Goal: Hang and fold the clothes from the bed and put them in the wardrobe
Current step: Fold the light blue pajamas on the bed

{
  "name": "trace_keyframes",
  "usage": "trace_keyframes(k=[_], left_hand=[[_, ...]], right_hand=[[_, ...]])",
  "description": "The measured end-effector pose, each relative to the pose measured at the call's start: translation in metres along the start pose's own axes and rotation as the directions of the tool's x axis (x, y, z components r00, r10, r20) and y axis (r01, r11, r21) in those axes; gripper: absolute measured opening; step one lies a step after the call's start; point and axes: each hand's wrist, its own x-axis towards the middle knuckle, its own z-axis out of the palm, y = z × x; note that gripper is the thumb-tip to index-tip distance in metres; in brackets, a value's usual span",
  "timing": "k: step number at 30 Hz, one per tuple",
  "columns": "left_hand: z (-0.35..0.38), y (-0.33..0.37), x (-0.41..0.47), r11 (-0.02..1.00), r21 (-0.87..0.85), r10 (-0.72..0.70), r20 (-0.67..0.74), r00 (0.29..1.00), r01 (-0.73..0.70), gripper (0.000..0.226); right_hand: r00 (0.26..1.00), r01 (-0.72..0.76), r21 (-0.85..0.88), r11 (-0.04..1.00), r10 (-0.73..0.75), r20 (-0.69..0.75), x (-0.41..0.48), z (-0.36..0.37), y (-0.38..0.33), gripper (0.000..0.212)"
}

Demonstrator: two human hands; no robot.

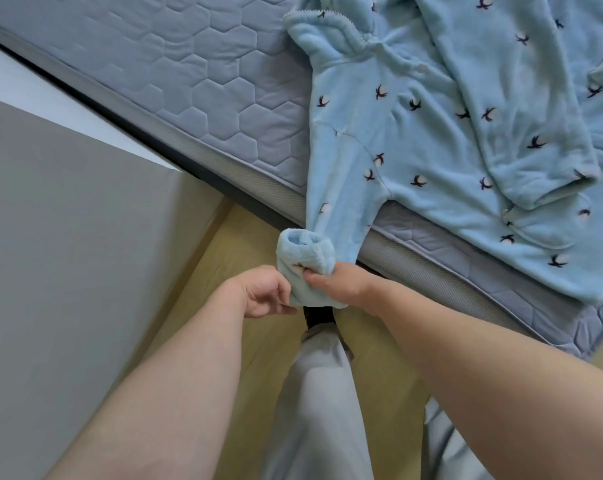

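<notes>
Counting 1 fleece top (414, 133), 1 cuff (303, 251) hanging off bed (189, 81) edge: R hand (341, 285) fingers clamped on cuff; L hand (265, 296) fingers curled against it, grip unclear.

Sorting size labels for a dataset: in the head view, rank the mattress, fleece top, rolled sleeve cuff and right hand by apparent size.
1. Largest: mattress, since the top lies on it with quilting showing beyond.
2. Next: fleece top.
3. Smallest: rolled sleeve cuff and right hand, which look alike, so they are not ranked.
</notes>
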Motion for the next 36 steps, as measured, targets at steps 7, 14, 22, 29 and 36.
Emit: trace_keyframes(k=[7, 14, 22, 29, 36], left_hand=[[0.008, 0.047, -0.001, 0.955, 0.188, 0.267, -0.200, 0.943, -0.230, 0.058], [0.055, 0.114, -0.002, 0.760, 0.477, 0.572, -0.169, 0.803, -0.441, 0.047], [0.094, 0.152, 0.049, 0.322, 0.935, 0.549, -0.056, 0.834, -0.149, 0.070], [0.107, 0.173, 0.070, 0.085, 0.995, 0.715, -0.097, 0.692, 0.052, 0.064], [0.108, 0.208, 0.084, -0.120, 0.947, 0.660, -0.147, 0.737, 0.296, 0.033]], right_hand=[[0.810, 0.136, -0.082, 0.987, -0.158, -0.565, 0.006, 0.002, 0.014, 0.024], [0.881, 0.251, 0.797, 0.550, 0.212, -0.423, 0.010, -0.077, -0.009, 0.035], [0.744, 0.557, 0.818, 0.146, 0.350, -0.569, -0.026, -0.229, 0.034, 0.038], [0.753, 0.388, 0.921, 0.046, 0.560, -0.345, -0.035, -0.242, 0.117, 0.047], [0.637, 0.179, 0.896, 0.406, 0.646, -0.420, -0.013, -0.252, 0.119, 0.031]])
